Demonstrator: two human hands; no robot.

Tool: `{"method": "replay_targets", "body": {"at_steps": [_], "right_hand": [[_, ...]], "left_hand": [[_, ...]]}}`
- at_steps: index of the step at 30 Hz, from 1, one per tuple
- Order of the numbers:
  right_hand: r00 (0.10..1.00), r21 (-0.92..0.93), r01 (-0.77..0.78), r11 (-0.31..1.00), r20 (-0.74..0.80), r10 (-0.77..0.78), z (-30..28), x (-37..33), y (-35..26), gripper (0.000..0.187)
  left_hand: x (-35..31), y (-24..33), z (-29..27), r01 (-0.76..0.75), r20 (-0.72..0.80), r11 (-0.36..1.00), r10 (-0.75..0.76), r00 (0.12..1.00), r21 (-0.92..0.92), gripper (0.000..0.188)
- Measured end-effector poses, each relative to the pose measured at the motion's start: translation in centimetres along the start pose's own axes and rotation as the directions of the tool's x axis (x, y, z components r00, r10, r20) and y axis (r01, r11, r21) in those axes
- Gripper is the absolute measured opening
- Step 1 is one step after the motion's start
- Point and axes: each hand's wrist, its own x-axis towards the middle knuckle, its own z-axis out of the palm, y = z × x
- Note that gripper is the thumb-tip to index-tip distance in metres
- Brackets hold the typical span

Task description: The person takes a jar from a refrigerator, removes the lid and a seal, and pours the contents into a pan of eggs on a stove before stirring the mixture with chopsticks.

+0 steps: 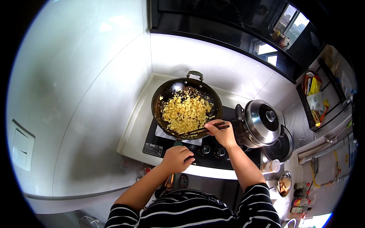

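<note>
A dark wok [156,103] holds small, pale-yellow chopped pieces [186,112], some with browned edges; what food they are I cannot tell. Held in my right hand [222,133] at the wok's near right rim is a pair of dark chopsticks [196,132]. They slant left, with their tips among the pieces near the wok's front wall. My left hand [177,159] hovers by the front of the stove, just below the wok's near handle [178,143]. Its fingers are bent, with a gap between them and the thumb, and I see nothing held there.
The wok sits on a black gas hob [167,142] with knobs [205,149] along its front. To the right stands a lidded steel pot [262,123] beside a dark pan [287,146]. A jar [270,166] and several bottles line the right counter. A tiled wall [95,57] rises on the left.
</note>
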Motion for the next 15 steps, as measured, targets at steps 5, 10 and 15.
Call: {"method": "replay_targets", "body": {"at_steps": [5,10,15], "right_hand": [[0.925,-0.271,0.133,0.953,-0.312,-0.218,-4.9,4.4,3.5,0.018],[0.905,-0.507,0.211,0.836,-0.223,-0.363,-4.9,2.9,0.8,0.016],[0.995,-0.155,0.087,0.984,-0.043,-0.094,-1.0,-0.8,-1.1,0.015]], "left_hand": [[0.3,0.2,-0.1,-0.013,-0.017,1.0,0.013,1.0,-0.026,0.015],[0.1,0.1,0.0,0.004,0.002,1.0,-0.004,1.0,-0.015,0.015],[0.1,0.1,0.0,0.008,-0.017,1.0,-0.008,1.0,-0.03,0.015]]}}
